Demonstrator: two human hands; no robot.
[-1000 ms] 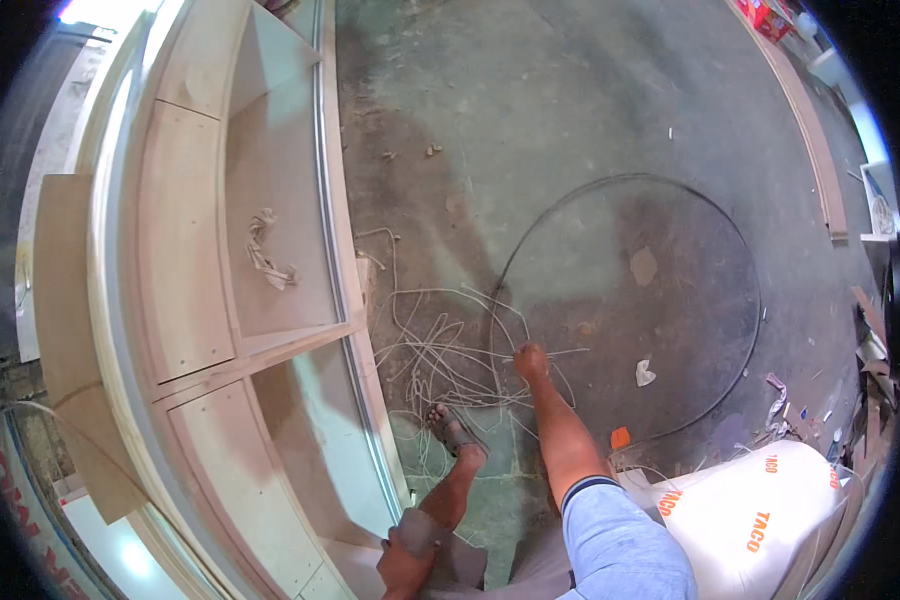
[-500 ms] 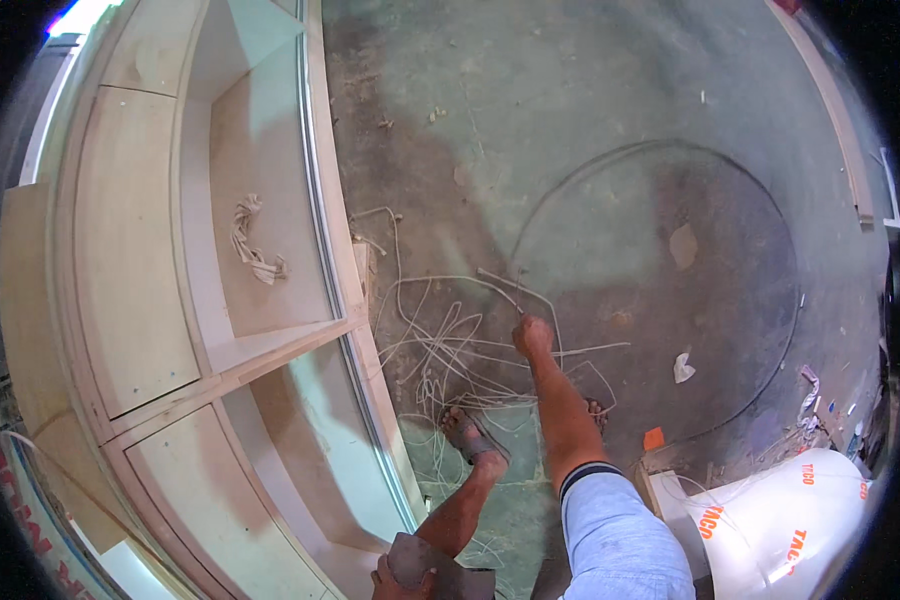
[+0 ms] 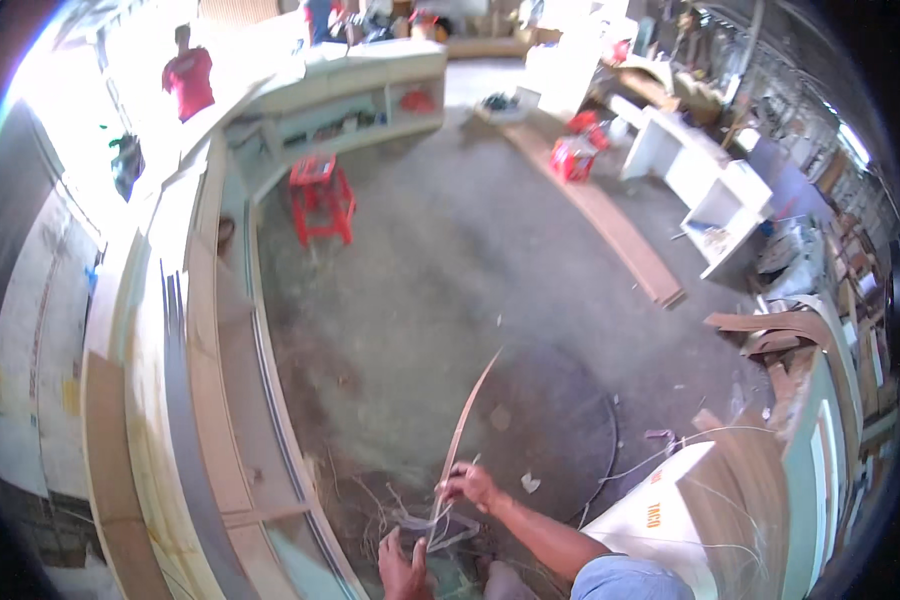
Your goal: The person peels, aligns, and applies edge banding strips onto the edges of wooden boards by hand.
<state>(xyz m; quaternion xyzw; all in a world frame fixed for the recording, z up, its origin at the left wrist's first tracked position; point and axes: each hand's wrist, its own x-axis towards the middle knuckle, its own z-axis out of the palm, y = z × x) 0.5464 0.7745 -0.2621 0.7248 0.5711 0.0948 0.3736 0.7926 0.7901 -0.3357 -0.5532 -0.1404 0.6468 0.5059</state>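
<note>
A long, thin tan strip (image 3: 460, 428) rises in a curve above the floor. My right hand (image 3: 472, 488) is closed in a pinch on its lower part. Close by, lower and to the left, is my left hand (image 3: 402, 570), its thumb and fingers apart and nothing visible in its grasp. A tangle of thin pale strips (image 3: 370, 500) lies on the floor just beyond my left hand; loops of it show between the two hands, blurred. Part of the left hand is cut off by the lower edge.
A long pale cabinet (image 3: 235, 400) runs along the left, with a red stool (image 3: 322, 200) beside it. A dark hose-like loop (image 3: 613, 430) lies ahead. Brown boards (image 3: 610, 220), white shelving (image 3: 710, 190) and a white wrapped roll (image 3: 660, 505) are on the right. A person (image 3: 188, 80) stands far left.
My view has tilted up toward the room. My right hand has come up from the floor tangle and holds the tan strip. My left hand has left my knee and moved beside it.
</note>
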